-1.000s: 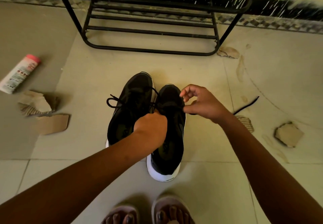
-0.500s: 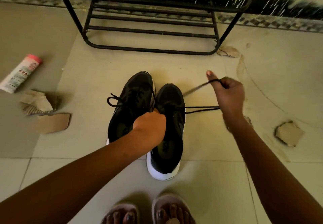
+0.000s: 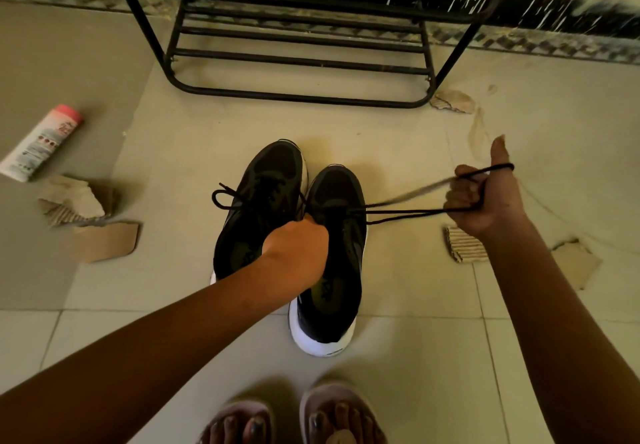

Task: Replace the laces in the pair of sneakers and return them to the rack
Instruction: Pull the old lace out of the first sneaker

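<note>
One wide-angle view is taken from the head, aimed forward and steeply down. The pair of black, white-soled sneakers is centred at close range; beyond it the black tubular metal rack is cropped by the top edge, and nearer than it the sandalled feet by the bottom edge.

We see a dim, warm, yellow-green cast over the whole floor. The light is soft, and shadows are faint with blurred edges: a weak one around the toes of the sneakers, another to the right of the bottle near the floor's left edge. The back of the left hand catches the most light and glows orange, while the right hand and its forearm sit darker. The lace smears into a grey streak just before the right hand's fingers; most else looks fairly sharp. The rack bars bow with wide-angle distortion, and the wall base streaks near the top right corner.
</note>
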The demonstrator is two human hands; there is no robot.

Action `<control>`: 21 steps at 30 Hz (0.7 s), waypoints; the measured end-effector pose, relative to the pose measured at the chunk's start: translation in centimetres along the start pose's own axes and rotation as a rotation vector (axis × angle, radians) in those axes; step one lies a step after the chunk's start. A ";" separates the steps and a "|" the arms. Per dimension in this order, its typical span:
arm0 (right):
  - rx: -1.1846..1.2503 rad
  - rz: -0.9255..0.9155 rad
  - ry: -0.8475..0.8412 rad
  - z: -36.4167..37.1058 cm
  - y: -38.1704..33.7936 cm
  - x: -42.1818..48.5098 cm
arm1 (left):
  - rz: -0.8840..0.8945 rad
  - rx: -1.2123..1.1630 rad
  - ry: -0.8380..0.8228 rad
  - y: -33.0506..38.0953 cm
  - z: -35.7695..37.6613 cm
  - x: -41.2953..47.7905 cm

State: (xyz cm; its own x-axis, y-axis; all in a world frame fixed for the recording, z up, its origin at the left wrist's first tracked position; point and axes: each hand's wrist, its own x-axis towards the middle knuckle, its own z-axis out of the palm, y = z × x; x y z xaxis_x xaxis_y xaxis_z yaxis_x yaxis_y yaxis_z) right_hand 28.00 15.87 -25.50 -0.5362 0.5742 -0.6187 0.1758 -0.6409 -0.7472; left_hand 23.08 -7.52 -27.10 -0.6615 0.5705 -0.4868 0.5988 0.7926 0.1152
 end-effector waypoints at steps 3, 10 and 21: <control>-0.345 -0.379 0.190 -0.7 -0.6 0.2 | -0.009 -0.002 -0.016 0.0 0.1 0.0; -1.104 -0.976 0.826 -4.9 -4.9 0.9 | -0.016 0.000 -0.007 0.0 0.0 0.0; -1.568 -0.310 -0.089 -4.0 -0.3 1.1 | 0.025 -0.168 -0.014 -1.3 -1.2 0.9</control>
State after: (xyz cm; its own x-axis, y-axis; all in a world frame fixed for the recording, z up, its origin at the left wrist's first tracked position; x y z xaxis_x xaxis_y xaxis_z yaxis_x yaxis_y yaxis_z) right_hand 30.63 18.73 -26.88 -0.7450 0.5109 -0.4290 0.6608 0.6535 -0.3693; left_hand 21.13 -7.79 -26.68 -0.6403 0.5883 -0.4939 0.5300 0.8037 0.2703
